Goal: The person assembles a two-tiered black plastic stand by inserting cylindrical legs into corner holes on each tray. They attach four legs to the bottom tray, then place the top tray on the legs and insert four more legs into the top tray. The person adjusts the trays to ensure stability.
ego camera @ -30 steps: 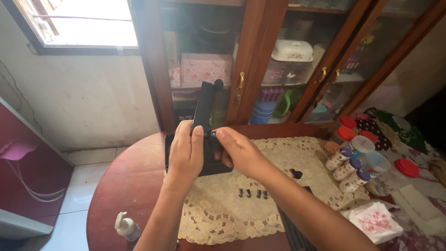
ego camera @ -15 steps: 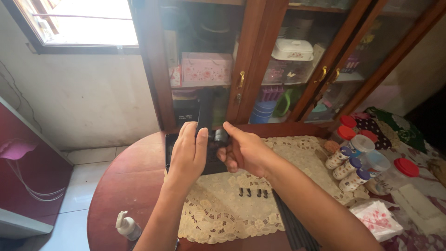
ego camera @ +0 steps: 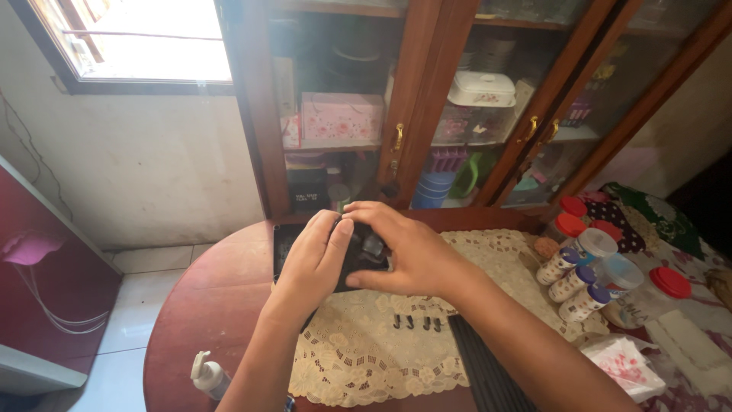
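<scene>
Both my hands meet over a black device [ego camera: 361, 256] held low above the round wooden table [ego camera: 206, 305]. My left hand [ego camera: 314, 259] grips its left side with fingers laid over the top. From the right, my right hand [ego camera: 415, 255] clasps it, thumb underneath. A flat black panel [ego camera: 280, 243] lies on the table just behind and under the device. Several small black screws [ego camera: 416, 323] lie in a row on the cream lace doily [ego camera: 366, 358] in front of my hands.
A black ribbed strip [ego camera: 480, 366] lies by my right forearm. A white pump bottle [ego camera: 207, 375] stands at the near left. Small blue-capped bottles [ego camera: 573, 281], red-lidded jars [ego camera: 568, 226] and a tissue pack [ego camera: 621, 366] crowd the right. A glass-fronted wooden cabinet [ego camera: 412, 114] stands behind.
The black device was held upright in front of the cabinet. Both hands have lowered it and tipped it flat, close to the table.
</scene>
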